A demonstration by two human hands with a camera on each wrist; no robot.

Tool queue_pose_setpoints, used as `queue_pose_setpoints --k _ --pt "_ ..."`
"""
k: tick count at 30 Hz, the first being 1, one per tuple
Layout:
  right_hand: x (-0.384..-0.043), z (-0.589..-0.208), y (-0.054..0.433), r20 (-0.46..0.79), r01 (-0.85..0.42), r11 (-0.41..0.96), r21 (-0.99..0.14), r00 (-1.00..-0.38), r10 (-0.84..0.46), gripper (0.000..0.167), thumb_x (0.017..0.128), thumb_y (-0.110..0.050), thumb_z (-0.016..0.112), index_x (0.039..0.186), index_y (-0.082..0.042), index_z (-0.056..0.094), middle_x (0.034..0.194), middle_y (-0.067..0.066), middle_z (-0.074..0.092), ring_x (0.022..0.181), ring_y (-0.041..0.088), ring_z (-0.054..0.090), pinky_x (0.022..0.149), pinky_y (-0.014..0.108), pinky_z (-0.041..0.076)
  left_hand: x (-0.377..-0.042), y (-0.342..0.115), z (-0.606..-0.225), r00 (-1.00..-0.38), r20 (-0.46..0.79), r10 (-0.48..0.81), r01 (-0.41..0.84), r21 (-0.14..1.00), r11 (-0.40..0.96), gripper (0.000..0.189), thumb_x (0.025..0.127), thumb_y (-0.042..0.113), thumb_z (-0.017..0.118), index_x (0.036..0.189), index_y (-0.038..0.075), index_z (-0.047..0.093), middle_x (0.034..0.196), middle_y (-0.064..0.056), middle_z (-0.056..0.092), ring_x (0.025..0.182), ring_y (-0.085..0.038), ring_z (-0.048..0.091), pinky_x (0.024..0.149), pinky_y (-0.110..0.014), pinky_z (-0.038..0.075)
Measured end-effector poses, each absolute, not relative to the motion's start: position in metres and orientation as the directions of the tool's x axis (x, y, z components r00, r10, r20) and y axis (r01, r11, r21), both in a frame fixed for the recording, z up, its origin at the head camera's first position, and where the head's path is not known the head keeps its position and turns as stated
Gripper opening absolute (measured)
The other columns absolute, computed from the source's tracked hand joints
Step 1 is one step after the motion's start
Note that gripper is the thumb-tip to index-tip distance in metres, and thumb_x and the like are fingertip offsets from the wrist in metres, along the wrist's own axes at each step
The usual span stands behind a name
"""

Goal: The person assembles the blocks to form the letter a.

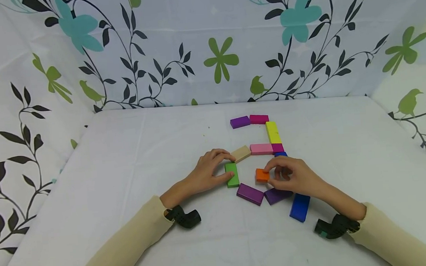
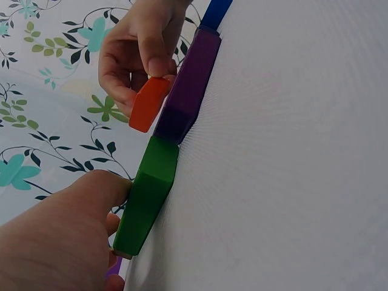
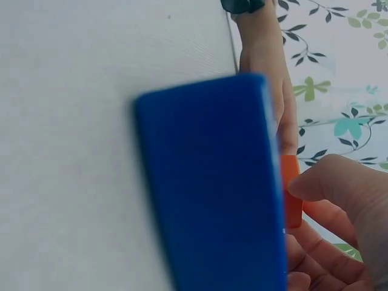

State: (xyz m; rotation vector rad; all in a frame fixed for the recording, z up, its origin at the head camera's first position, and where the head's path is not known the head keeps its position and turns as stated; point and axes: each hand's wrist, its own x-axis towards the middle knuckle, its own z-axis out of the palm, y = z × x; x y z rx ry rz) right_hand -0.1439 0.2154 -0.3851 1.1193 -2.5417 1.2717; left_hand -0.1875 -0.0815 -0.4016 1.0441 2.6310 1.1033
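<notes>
My right hand [image 1: 294, 177] pinches a small orange block [image 1: 261, 175] between thumb and fingers, inside a ring of coloured blocks. At the ring's left side, my left hand [image 1: 207, 173] has its thumb on a green block [image 1: 232, 168] and its fingertips by a beige block [image 1: 242, 154]. Below the orange block lie two purple blocks, one on the left [image 1: 250, 194] and one partly under the right hand [image 1: 276, 195]. A blue block [image 3: 212, 182] looms large in the right wrist view. Another blue block [image 1: 280, 154] is mostly hidden behind the right hand.
Beyond the hands, a pink block [image 1: 261, 149], a magenta block [image 1: 278, 148] and a yellow block [image 1: 273, 132] join a far magenta block [image 1: 259, 119] and violet block [image 1: 240, 122]. A white cloth [image 1: 162, 153] covers the table; a patterned curtain [image 1: 190, 23] hangs behind.
</notes>
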Motion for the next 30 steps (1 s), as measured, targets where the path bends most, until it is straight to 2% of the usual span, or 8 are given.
queue_pose_setpoints --k 15,30 --pt "-0.136 -0.381 0.222 0.404 -0.646 0.394 -0.654 -0.739 -0.539 0.035 0.077 0.009 0.074 0.107 -0.005 0.066 0.092 0.007 0.062 0.072 0.015 0.053 0.054 0.021 0.046 -0.187 -0.083 -0.402 -0.753 0.171 0.636 0.563 0.666 0.488 0.036 0.094 0.028 0.065 0.127 0.016 0.059 0.139 -0.009 0.044 0.131 -0.027 0.037 0.104 -0.053 0.026" --pt "-0.132 -0.385 0.238 0.426 -0.647 0.408 -0.644 -0.746 -0.512 0.039 0.075 0.012 0.075 0.108 -0.005 0.065 0.098 0.006 0.062 0.072 0.013 0.054 0.056 0.02 0.047 -0.188 -0.082 -0.403 -0.75 0.182 0.636 0.571 0.662 0.485 0.035 0.094 0.028 0.065 0.127 0.016 0.06 0.139 -0.009 0.045 0.131 -0.027 0.037 0.105 -0.055 0.026"
